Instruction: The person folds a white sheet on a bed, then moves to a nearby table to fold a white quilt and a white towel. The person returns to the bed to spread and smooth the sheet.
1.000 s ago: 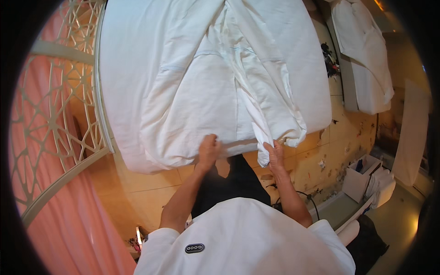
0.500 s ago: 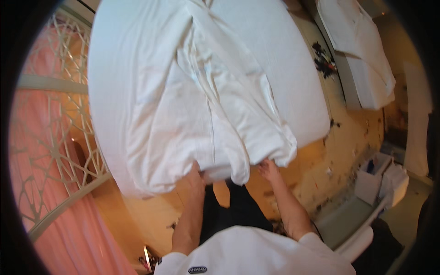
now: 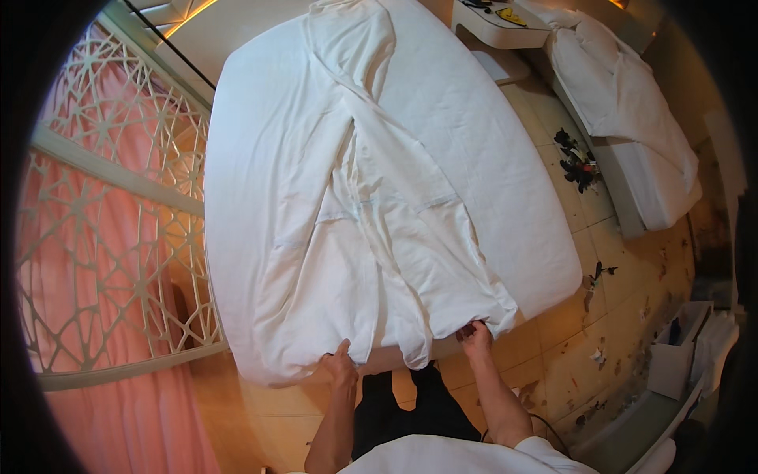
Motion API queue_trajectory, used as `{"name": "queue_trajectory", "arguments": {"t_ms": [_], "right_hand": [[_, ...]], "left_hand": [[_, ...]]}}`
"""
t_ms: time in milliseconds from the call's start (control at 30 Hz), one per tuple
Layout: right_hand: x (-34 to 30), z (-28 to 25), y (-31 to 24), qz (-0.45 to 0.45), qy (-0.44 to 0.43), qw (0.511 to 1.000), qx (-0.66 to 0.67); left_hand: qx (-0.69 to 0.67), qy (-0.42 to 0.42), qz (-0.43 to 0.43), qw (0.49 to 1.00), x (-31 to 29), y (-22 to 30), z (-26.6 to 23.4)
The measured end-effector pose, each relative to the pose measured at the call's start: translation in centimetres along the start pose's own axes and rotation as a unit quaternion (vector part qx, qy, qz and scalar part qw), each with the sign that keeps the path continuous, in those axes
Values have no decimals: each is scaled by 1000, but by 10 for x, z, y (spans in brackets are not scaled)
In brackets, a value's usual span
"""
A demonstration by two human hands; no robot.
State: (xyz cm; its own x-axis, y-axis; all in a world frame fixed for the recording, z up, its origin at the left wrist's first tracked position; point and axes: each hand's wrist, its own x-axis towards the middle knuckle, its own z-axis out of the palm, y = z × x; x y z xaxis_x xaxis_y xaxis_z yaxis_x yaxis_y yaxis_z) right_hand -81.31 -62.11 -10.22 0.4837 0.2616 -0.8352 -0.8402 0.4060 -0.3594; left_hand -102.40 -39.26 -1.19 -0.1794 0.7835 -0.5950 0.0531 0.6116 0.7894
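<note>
A crumpled white duvet cover [image 3: 371,229] lies lengthwise on a bed with a white sheet [image 3: 489,134]. I stand at the foot of the bed. My left hand [image 3: 341,365] grips the cover's near edge left of centre, fingers closed on the fabric. My right hand [image 3: 475,338] pinches the cover's near right corner at the mattress edge. Between my hands a fold of the cover hangs over the bed's foot.
A pale lattice screen [image 3: 110,237] with a pink curtain stands at the left of the bed. A second bed with white bedding [image 3: 632,118] is at the right. A white bedside shelf [image 3: 497,24] sits at the top. The stained tile floor [image 3: 624,316] holds a white box [image 3: 679,355].
My view has tipped up, showing the whole bed. Both hands have spread apart along the cover's near edge, and the cover now lies stretched out longer on the bed.
</note>
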Motion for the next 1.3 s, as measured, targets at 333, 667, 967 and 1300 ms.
{"name": "queue_trajectory", "arguments": {"t_ms": [333,667,967,1300], "right_hand": [[15,4,15,43,104,994,2],[-74,-62,-20,-80,24,996,-42],[-91,-123,-24,-124,217,916,-313],[-47,68,27,-123,-103,876,-454]], "left_hand": [[232,-11,38,972,11,-39,-63],[172,90,-21,981,27,-46,-136],[169,-96,-63,979,25,-9,-134],[-194,-121,-105,968,81,68,-245]]}}
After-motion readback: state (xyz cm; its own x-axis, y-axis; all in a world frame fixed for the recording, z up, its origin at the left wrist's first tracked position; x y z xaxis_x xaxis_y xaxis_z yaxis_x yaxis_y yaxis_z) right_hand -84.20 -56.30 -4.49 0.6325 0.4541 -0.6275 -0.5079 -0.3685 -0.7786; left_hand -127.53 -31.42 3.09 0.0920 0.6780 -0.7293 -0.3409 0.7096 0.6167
